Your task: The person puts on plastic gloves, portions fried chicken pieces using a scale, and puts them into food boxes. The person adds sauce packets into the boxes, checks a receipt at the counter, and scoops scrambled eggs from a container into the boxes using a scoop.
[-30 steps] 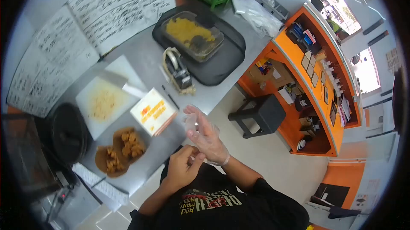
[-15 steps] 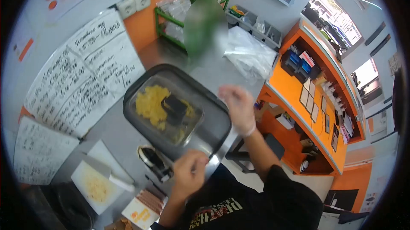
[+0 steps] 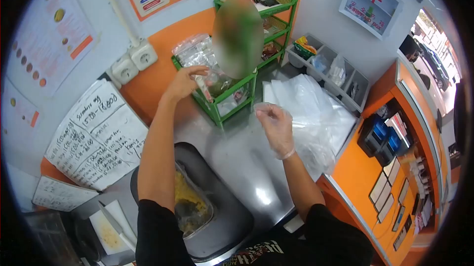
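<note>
My left hand [image 3: 183,84] is bare and reaches out at the front of a green plastic rack [image 3: 232,105], beside clear plastic bags [image 3: 195,51]. Its fingers are stretched out, and I see nothing held in them. In a clear plastic glove, my right hand [image 3: 277,129] hangs above the steel counter with its fingers curled together. Whether anything is between those fingertips cannot be made out. Below my arms lies a dark grey tray [image 3: 229,221] bearing a clear container [image 3: 210,209] of yellow food pieces, partly hidden by my left arm.
White plastic bags [image 3: 311,113] lie right of my right hand, before a grey divided bin [image 3: 340,76]. A knife [image 3: 112,220] rests on a white cutting board [image 3: 101,231] at the lower left. An orange counter [image 3: 355,182] with phones stands right. A blurred patch hides part of the rack.
My left hand has moved from the tray's near edge forward to the green rack. The view has shifted toward the rack. My right hand has moved off the tray's right side, its fingers still curled.
</note>
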Motion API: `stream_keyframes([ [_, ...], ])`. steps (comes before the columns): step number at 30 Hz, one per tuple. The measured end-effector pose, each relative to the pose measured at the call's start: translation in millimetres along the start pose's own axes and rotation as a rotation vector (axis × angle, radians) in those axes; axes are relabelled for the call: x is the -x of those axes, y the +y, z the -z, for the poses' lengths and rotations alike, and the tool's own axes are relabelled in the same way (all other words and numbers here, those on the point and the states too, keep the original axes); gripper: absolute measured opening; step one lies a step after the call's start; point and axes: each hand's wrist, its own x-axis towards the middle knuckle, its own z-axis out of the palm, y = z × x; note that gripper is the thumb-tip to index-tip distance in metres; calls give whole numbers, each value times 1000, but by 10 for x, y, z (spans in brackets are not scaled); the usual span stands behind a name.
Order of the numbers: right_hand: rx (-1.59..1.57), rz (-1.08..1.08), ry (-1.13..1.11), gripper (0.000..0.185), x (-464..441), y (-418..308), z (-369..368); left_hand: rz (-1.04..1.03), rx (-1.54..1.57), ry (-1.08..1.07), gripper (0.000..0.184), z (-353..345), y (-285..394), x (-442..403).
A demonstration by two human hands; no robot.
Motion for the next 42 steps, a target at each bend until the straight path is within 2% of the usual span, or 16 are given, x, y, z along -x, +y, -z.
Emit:
stream_keyframes([
  [2,17,91,12,16,-245,110,63,77,-78,-154,27,-45,-72,-219],
  [6,93,241,14,22,-720,248,18,20,294,222,16,-48,-84,-219],
  [9,409,514,92,40,-1119,248,-245,43,574,379,14,-84,242,-80],
  [12,755,235,-37,54,-1324,34,-513,65,548,487,11,2,84,4],
  [15,771,158,-6,59,-1463,91,-673,46,522,579,10,144,-38,223],
  [19,582,475,76,23,-1458,206,-612,-67,563,798,14,303,76,888],
  [21,366,493,53,10,-1427,26,-566,-99,616,940,15,316,259,1381],
  [23,177,600,-20,13,-1535,24,-523,-45,582,1074,18,194,517,1882],
  [25,365,630,13,19,-1498,-168,-401,-27,535,1211,20,-14,751,2563],
  [27,676,899,-7,26,-1613,-193,-259,32,452,1316,20,-375,852,3356],
  [29,425,949,-157,33,-1009,-774,-355,95,465,1387,19,-797,984,4174],
  [30,392,835,72,37,-674,-861,-471,170,408,1431,19,-1014,966,4595],
  [32,184,649,33,26,-15,-1044,-598,214,420,1580,29,-1489,912,5349],
  [37,-21,528,-599,7,2239,-941,-1092,558,444,1784,39,-2334,1084,7033],
  [39,-169,313,-804,12,3422,-1015,-1440,604,469,1706,40,-2607,1092,7558],
  [42,-92,86,-1230,9,4594,-953,-1800,628,737,1469,41,-2795,1280,8223],
])
